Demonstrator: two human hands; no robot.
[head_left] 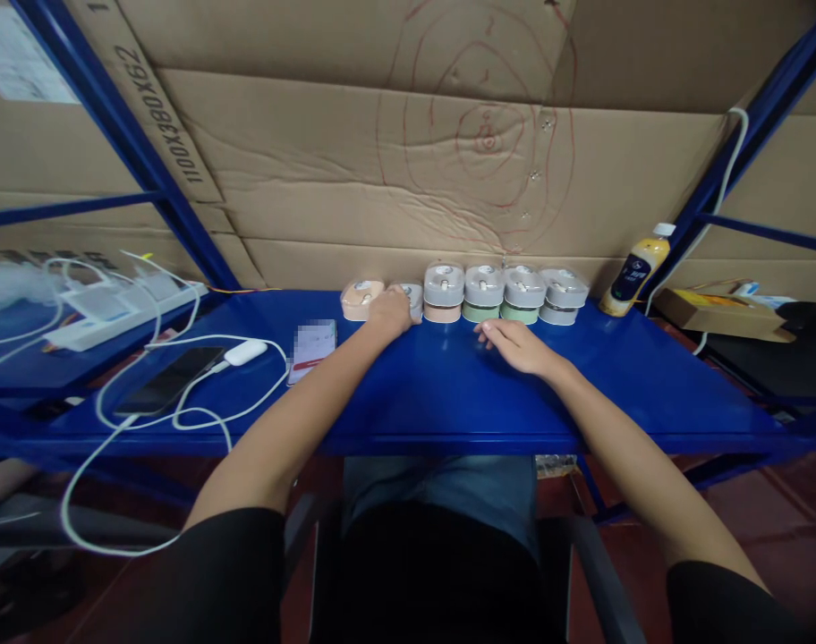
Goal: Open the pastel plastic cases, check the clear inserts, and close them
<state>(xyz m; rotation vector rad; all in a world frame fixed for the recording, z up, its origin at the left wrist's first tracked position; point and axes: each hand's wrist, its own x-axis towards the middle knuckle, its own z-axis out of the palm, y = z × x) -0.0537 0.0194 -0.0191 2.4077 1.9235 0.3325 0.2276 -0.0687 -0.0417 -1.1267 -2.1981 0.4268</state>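
Note:
Along the back of the blue table stands a row of small rounded containers with clear lids. My left hand [391, 310] is closed over a single grey container [414, 302] in that row, covering much of it. Left of this hand sits a single peach container [358, 302]. To its right are two-high stacks: grey over peach [443, 293], two of grey over green [482, 294], and grey over grey [564, 296]. My right hand [519, 346] is held in front of the green stacks, apart from them, fingers loosely bent and nothing in them.
On the left of the blue table [408, 402] lie a dark phone [172, 380], a white charger [245, 352] with looping cables, and a lit phone [312, 351]. A power strip [126, 317] lies beyond. A juice bottle [637, 271] stands right, near an open cardboard box [720, 315].

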